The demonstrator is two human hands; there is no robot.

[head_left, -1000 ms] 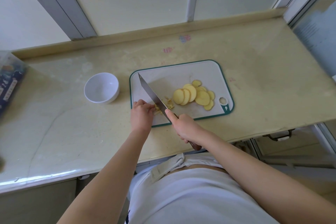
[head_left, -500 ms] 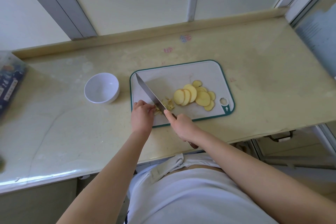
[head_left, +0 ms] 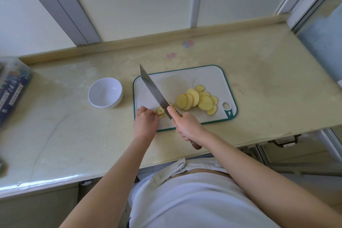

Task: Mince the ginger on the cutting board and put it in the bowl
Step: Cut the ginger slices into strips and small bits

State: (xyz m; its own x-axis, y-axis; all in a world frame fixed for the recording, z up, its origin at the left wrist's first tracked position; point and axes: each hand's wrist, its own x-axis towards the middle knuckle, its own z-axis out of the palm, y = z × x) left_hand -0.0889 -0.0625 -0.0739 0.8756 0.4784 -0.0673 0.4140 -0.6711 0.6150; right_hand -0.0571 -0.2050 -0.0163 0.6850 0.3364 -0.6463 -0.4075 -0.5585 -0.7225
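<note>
Gripping knife [head_left: 155, 92] over ginger [head_left: 160, 112]

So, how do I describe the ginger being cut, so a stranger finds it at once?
On the beige counter lies a white cutting board with a green rim. At its near left corner, between the left hand and the knife, sits the ginger: a small heap of pale bits, unlike the big round slices to its right.
</note>
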